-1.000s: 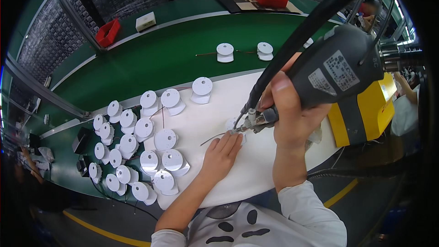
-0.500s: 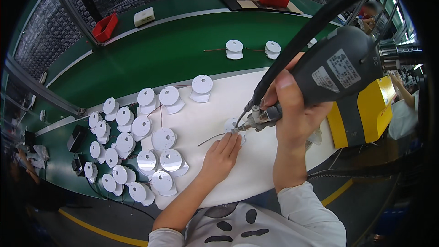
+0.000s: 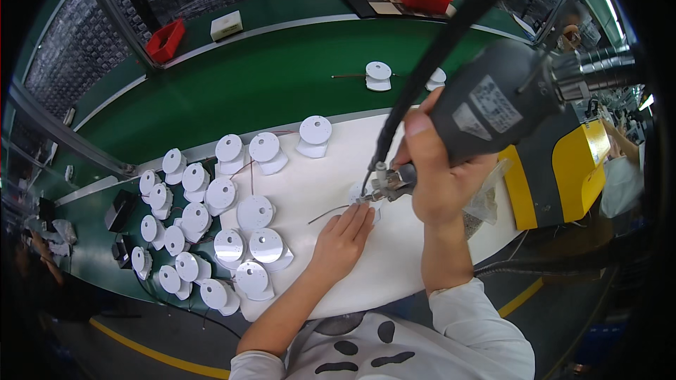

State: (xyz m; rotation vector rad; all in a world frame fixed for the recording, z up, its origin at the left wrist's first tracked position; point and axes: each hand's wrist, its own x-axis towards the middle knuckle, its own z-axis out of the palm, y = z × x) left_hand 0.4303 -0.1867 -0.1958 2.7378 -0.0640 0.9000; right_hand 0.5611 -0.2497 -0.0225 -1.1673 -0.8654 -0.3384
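Note:
My right hand (image 3: 445,169) is wrapped round a dark grey power screwdriver (image 3: 493,102) with a metal nose and a black hose. Its tip points down at a small white round part (image 3: 375,210) on the white work surface. The tool and my fingers hide much of that part. My left hand (image 3: 343,239) presses its fingers together on the near side of the part, close to the tip. A thin wire (image 3: 325,214) runs out to the left from there. Left of my hands stand several white disc-topped pieces (image 3: 255,212) with wires.
Behind the white work surface (image 3: 324,183) runs a green conveyor (image 3: 267,77) carrying white pieces (image 3: 378,76). Red bins (image 3: 165,41) and a small white box (image 3: 226,25) sit beyond it. To the right stands a yellow and grey machine (image 3: 563,176), beside a clear plastic bag (image 3: 484,204).
The screwdriver and my right hand have shifted left, and the tool body is tilted differently. White pieces on the conveyor have moved right. My left hand stays nearly in place.

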